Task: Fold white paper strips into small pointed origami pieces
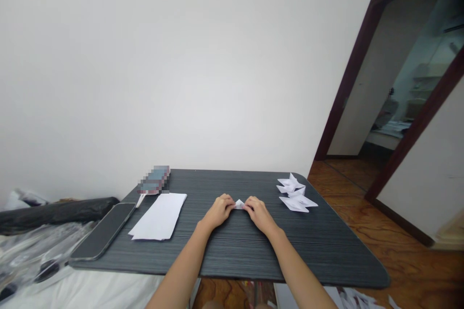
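Between my two hands, near the middle of the dark table, is a small piece of folded white paper (239,204) with a pointed top. My left hand (220,210) pinches its left end, fingers closed together. On the opposite end, the fingers of my right hand (258,211) are closed in the same way. Parts of the paper are hidden under the fingertips. To the right lie several folded white paper pieces (297,203) with pointed tips, grouped close together. A stack of white paper sheets (161,217) lies to the left of my left hand.
The dark table (239,256) stands against a white wall. At its left edge lies a black tablet-like slab (105,231), with a blurred-out book-like item (155,181) behind the sheets. Plastic-wrapped things (39,246) are at left. A doorway (377,91) opens at right.
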A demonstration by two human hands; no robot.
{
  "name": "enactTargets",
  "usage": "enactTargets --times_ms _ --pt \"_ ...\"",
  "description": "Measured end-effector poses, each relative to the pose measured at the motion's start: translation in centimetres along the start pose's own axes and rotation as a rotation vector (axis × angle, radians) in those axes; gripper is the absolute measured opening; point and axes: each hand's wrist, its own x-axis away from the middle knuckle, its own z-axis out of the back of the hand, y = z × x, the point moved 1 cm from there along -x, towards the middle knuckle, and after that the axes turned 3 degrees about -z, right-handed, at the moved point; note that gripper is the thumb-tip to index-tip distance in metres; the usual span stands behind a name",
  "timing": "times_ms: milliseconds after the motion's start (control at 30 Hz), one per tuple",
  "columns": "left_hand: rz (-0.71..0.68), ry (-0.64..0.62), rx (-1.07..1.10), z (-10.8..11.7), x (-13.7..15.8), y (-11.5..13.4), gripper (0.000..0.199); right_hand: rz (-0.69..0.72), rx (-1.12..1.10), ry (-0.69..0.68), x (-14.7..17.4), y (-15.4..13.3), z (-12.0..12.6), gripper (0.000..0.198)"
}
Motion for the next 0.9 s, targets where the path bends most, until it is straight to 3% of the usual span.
enactTargets --times_ms 233,500,733,900 --pt "0.268 0.069 0.057 -1.4 -0.6 -1.1 0.011 -0.224 -0.162 0.036 -1.3 1.7 -1.4 0.012" --pt "0.269 0.024 -0.084 -1.3 -0.9 -0.4 0.010 -0.268 -0.102 -0.017 -2.1 2.1 -1.8 0.013" --pt "0.385 -0.094 -0.283 -1.3 -0.8 -0.4 0.014 -0.268 0.132 -0.129 -2.5 1.3 -1.5 0.009" --pt "0.439 -0.116 -0.320 -1.0 -0.6 -0.2 0.018 -0.260 0.409 -0.071 -1.6 0.2 -1.4 0.017"
